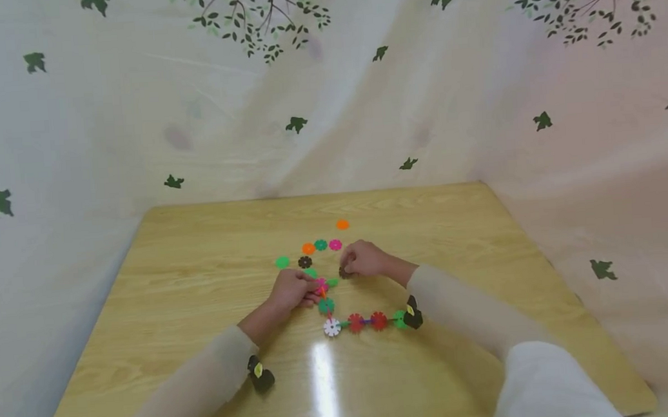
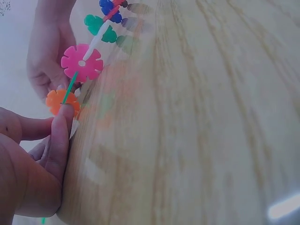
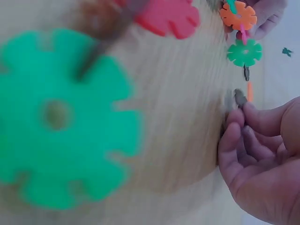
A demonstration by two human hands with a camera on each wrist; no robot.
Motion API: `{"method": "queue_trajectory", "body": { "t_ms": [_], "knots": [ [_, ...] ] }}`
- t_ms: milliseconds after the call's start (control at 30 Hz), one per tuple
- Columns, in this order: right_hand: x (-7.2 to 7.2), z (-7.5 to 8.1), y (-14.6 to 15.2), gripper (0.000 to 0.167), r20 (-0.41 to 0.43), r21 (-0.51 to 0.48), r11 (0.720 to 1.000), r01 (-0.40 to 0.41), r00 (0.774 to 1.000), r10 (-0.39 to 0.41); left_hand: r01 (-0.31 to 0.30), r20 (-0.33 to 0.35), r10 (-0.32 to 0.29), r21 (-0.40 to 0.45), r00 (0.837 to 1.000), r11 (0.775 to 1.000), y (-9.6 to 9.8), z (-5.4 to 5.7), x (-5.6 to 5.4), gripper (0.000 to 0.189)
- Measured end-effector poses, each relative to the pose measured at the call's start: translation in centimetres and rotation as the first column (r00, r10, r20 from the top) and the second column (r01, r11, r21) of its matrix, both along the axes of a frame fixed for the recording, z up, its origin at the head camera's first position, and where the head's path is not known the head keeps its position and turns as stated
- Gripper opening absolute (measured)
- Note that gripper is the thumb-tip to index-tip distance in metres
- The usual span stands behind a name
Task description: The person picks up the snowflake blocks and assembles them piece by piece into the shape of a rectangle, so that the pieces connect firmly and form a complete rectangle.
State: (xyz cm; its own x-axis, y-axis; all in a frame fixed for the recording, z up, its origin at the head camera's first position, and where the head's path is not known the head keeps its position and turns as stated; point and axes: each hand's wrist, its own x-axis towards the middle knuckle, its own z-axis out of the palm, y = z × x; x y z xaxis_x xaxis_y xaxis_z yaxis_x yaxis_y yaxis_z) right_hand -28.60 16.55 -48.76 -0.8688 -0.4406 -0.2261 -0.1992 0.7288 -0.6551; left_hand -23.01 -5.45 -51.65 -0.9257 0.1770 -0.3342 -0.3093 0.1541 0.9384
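Notched plastic flower discs are slotted into an L-shaped chain on the table. My left hand [image 1: 293, 290] pinches the chain's far end, beside a pink disc [image 1: 321, 285]; in the left wrist view its fingertips are at an orange disc [image 2: 60, 101]. From there the chain runs past a teal disc [image 1: 326, 306] to a white disc [image 1: 332, 327], then right through two red discs [image 1: 356, 323] to a green disc [image 1: 399, 319]. My right hand [image 1: 365, 258] holds a dark brown disc [image 1: 343, 272] between thumb and fingers, just right of the chain's far end.
Loose discs lie beyond the hands: orange [image 1: 343, 224], pink [image 1: 335, 244], teal [image 1: 321, 245], another orange [image 1: 309, 248], brown [image 1: 305, 262] and light green [image 1: 282, 262]. The wooden table [image 1: 208, 243] ends at a leaf-printed cloth [image 1: 341, 143]. The right sleeve's dark wrist camera [image 1: 413, 314] overlaps the green end disc.
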Motion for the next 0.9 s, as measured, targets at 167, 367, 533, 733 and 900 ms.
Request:
{"method": "queue_trajectory", "body": {
  "t_ms": [167, 367, 533, 733, 900],
  "knots": [
    [1.0, -0.1, 1.0, 0.015, 0.135, -0.164, 0.986, 0.036, 0.991, -0.013, -0.017, -0.007, 0.017, -0.005, 1.0, 1.0, -0.1, 0.1, 0.1, 0.017],
    [1.6, -0.6, 1.2, 0.015, 0.163, -0.212, 0.976, 0.05, 0.986, -0.015, -0.01, 0.003, 0.01, 0.007, 1.0, 1.0, 0.1, 0.2, 0.0, 0.016],
    [1.7, -1.1, 1.0, 0.016, 0.19, -0.24, 0.968, 0.076, 0.981, -0.03, -0.006, 0.002, 0.006, 0.011, 1.0, 1.0, 0.1, 0.3, 0.0, 0.015],
    [1.6, -1.5, 0.8, 0.017, 0.226, -0.261, 0.958, 0.122, 0.972, -0.063, -0.007, 0.016, 0.006, 0.008, 1.0, 1.0, 0.0, 0.3, 0.0, 0.013],
    [1.7, -1.4, 0.5, 0.016, 0.253, -0.279, 0.947, 0.158, 0.964, -0.086, -0.004, 0.024, 0.004, 0.006, 1.0, 1.0, 0.0, 0.3, -0.1, 0.014]
  ]
}}
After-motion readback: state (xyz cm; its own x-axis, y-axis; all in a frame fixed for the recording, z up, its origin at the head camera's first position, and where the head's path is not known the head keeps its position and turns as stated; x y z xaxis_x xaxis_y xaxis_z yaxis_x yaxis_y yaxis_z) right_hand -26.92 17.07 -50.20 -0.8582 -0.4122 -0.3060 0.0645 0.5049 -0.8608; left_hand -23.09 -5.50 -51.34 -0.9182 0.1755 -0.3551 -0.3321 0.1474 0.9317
